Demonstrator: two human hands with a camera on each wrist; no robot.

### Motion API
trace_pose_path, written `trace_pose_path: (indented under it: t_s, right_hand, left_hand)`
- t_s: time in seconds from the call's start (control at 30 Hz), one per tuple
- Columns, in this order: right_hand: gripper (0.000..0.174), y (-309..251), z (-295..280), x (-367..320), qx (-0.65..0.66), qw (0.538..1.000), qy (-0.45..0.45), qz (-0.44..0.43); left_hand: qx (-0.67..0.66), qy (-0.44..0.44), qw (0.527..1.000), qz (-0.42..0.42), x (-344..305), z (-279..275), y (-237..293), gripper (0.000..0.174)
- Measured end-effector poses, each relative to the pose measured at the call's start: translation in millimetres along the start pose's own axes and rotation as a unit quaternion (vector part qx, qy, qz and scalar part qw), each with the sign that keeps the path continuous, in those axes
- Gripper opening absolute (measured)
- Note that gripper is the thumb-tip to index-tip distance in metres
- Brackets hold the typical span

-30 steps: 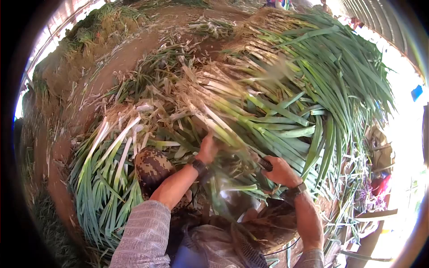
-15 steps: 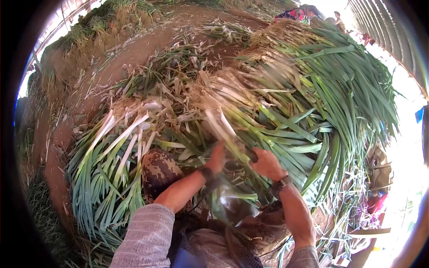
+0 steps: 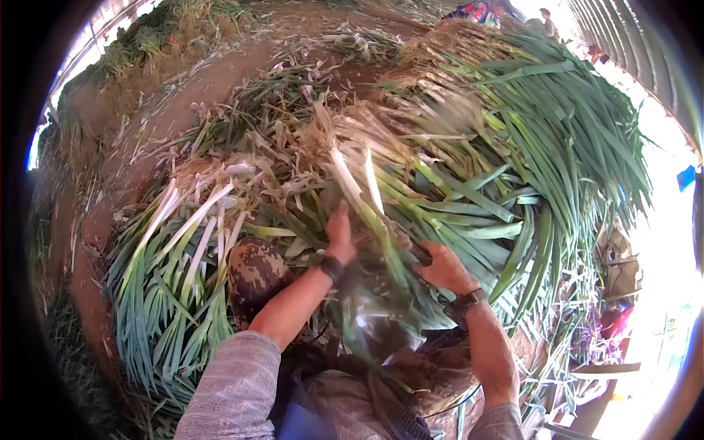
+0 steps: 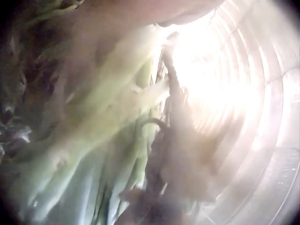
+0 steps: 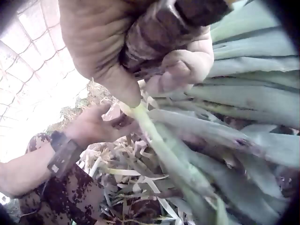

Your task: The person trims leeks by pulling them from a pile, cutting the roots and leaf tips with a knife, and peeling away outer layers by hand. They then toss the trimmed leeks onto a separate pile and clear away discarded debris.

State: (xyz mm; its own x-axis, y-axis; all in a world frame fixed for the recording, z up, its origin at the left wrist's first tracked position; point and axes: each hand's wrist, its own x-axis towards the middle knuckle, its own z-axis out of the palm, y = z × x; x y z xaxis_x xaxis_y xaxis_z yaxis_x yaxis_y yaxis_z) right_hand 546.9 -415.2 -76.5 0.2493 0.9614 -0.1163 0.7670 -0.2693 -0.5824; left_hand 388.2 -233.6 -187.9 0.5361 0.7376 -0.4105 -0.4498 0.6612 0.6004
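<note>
In the head view my left hand (image 3: 339,233) grips a large green onion (image 3: 352,183) by its stem, white end pointing away from me. Its leaves trail down toward my lap, blurred. My right hand (image 3: 446,268), just to the right of them, holds a dark tool handle (image 3: 420,254). That handle looks wrapped and lies across the palm in the right wrist view, where the thumb tip meets a pale green leaf (image 5: 152,129); the tool's working end is hidden. A blurred stalk (image 4: 117,70) passes under the fingers in the left wrist view.
A big heap of green onions (image 3: 557,125) spreads to the right. Trimmed ones (image 3: 158,271) lie in a pile on the left, beside a camouflage-clad knee (image 3: 257,275). Peeled scraps (image 3: 257,125) cover the ground ahead. Another person (image 3: 480,13) is at the far top.
Both hands drew close together half a second ago and are now farther apart again. The held onion's leaves have swung down toward the lap.
</note>
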Motion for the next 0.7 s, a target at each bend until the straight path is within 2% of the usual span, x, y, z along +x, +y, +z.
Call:
trace_pose_path:
  t_s: [0.03,0.07,0.1,0.17,0.2,0.23,0.3,0.33,0.4,0.43,0.5,0.53,0.6,0.63,0.7]
  right_hand:
    - [0.048,3,-1,-4,0.002,1.0,0.003,0.002]
    - [0.048,7,-2,-8,-0.024,1.0,-0.001,0.0]
    - [0.049,9,-3,-12,-0.05,0.999,-0.006,0.0]
    - [0.049,11,-6,-22,-0.052,0.998,-0.013,0.012]
    - [0.05,8,-8,-28,-0.056,0.998,-0.026,0.021]
    - [0.05,5,-12,-34,-0.055,0.998,-0.028,0.023]
    - [0.051,-3,-21,-42,-0.046,0.995,-0.065,0.059]
    - [0.051,-2,-21,-46,-0.046,0.995,-0.062,0.059]
    - [0.048,-1,-21,-56,-0.052,0.996,-0.043,0.054]
    - [0.048,3,-18,-59,-0.051,0.996,-0.039,0.055]
    - [0.044,13,-13,-62,-0.037,0.999,-0.014,0.025]
    - [0.044,11,-17,-66,-0.038,0.999,-0.011,0.028]
    - [0.04,4,-24,-75,0.001,0.998,0.025,0.05]
    - [0.04,-1,-28,-82,0.007,0.998,0.028,0.053]
    - [0.037,-4,-37,-90,0.009,0.998,0.048,0.044]
  left_hand:
    - [0.067,0.043,0.996,0.037,-6,3,-12,0.046]
    - [0.142,0.051,0.985,0.088,-3,-3,-43,0.041]
    - [0.145,0.047,0.984,0.087,0,-12,-55,0.041]
    - [0.326,0.088,0.938,0.083,0,-22,-72,0.034]
    - [0.317,0.068,0.945,0.044,-12,-16,-65,0.034]
    - [0.317,0.069,0.945,0.041,-12,-20,-71,0.034]
    - [0.316,-0.024,0.945,0.077,-3,-28,-80,0.039]
    - [0.317,-0.026,0.945,0.079,-1,-37,-95,0.039]
    - [0.482,-0.114,0.835,0.239,-9,-48,-121,0.038]
    - [0.483,-0.118,0.834,0.241,-8,-49,-119,0.038]
    - [0.465,-0.106,0.874,0.095,-8,-49,-107,0.037]
    - [0.465,-0.111,0.873,0.095,-7,-46,-101,0.037]
    - [0.318,-0.041,0.947,0.003,-2,-38,-85,0.039]
    - [0.324,-0.041,0.945,0.002,-10,-26,-67,0.039]
    - [0.333,0.04,0.938,0.091,-32,14,-13,0.037]
